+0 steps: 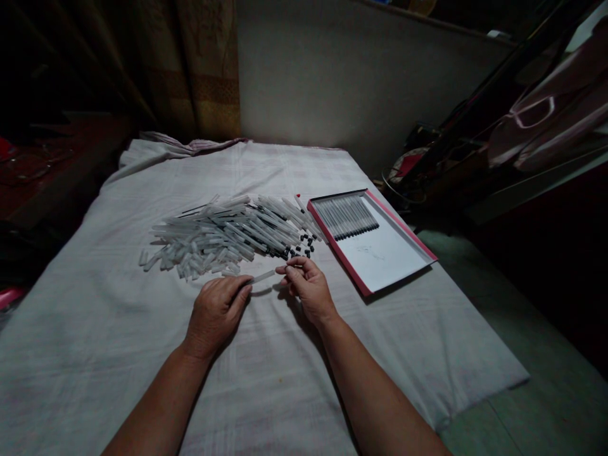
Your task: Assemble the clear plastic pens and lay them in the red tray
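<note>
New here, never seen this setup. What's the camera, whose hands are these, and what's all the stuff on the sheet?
There is no machine here. A person wears one camera on the head, looking forward and down, so the two bare arms coming in from the bottom edge are their own. The left hand pinches one end of a clear tube. The right hand has its fingers closed at the other end, but what they grip is too small to tell. Everything lies on a white sheet: a pile of clear plastic pieces, small black parts beside it, and a red-edged shallow box with a neat row of pens.
</note>
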Motion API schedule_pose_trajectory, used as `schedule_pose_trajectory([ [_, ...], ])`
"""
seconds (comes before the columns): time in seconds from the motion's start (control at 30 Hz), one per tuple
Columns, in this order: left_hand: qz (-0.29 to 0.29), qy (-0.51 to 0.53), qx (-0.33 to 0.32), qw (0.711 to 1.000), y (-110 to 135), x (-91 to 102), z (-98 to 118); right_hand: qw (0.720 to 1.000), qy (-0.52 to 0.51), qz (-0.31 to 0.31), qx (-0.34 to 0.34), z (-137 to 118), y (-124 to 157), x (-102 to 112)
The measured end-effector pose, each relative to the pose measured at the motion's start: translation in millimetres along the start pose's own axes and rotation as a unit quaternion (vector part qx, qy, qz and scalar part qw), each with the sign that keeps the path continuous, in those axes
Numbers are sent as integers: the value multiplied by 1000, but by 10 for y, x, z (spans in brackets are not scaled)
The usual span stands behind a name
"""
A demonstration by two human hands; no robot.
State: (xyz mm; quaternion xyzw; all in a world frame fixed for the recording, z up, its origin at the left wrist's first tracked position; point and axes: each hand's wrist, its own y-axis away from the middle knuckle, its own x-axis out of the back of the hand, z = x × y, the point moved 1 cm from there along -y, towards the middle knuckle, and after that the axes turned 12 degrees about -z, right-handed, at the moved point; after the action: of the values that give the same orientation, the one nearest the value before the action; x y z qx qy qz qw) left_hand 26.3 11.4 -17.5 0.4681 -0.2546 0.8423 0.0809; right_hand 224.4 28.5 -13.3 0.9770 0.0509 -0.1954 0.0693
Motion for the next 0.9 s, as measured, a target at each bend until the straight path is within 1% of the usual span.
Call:
schedule_pose_trajectory([
  [0.13, -9, 3, -4, 1000, -8, 9, 17, 1000, 9, -10, -1, 19, 15, -33],
  [0.27, -22, 7, 3, 1000, -9, 6, 23, 997, 64, -33, 12, 63, 33, -66],
  [0.47, -25, 4, 2, 1000, -10, 4, 26, 991, 119, -48, 42, 83, 46, -51],
  [0.63, -31, 6, 0, 1000, -9, 9, 10, 974, 204, -57, 76, 78, 51, 8],
  [0.73, -33, 8, 4, 999, -6, 4, -6, 965, 239, -70, 81, 68, 57, 33],
  [0.9, -26, 11, -14, 1000, -1, 2, -9, 945, 308, -79, 78, 27, 70, 70],
])
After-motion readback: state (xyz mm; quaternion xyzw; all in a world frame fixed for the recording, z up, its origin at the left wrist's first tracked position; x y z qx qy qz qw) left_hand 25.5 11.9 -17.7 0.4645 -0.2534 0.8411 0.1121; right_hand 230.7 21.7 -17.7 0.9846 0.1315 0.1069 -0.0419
